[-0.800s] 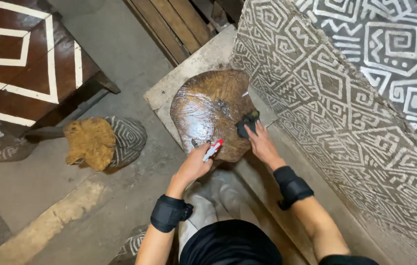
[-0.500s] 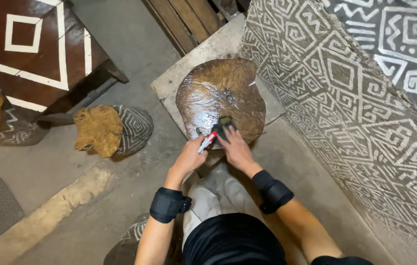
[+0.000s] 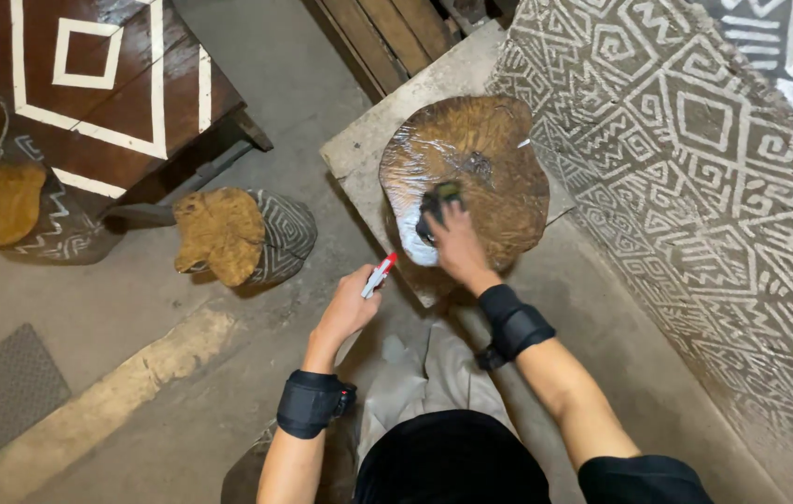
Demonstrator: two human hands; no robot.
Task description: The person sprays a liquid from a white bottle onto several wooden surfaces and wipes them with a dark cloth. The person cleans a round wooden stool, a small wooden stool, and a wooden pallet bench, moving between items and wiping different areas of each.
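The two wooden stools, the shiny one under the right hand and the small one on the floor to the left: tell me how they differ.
The shiny stool is wrapped in clear film and gleams; the small stool is bare and dull. The shiny stool has the wider top and stands on a pale slab, while the small stool sits on the floor. The right hand presses a dark tool on the shiny stool; nothing touches the small stool. Both have irregular brown wooden tops.

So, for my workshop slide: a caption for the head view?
Right hand presses dark pad on wrapped wooden slab; left hand holds red-capped marker.
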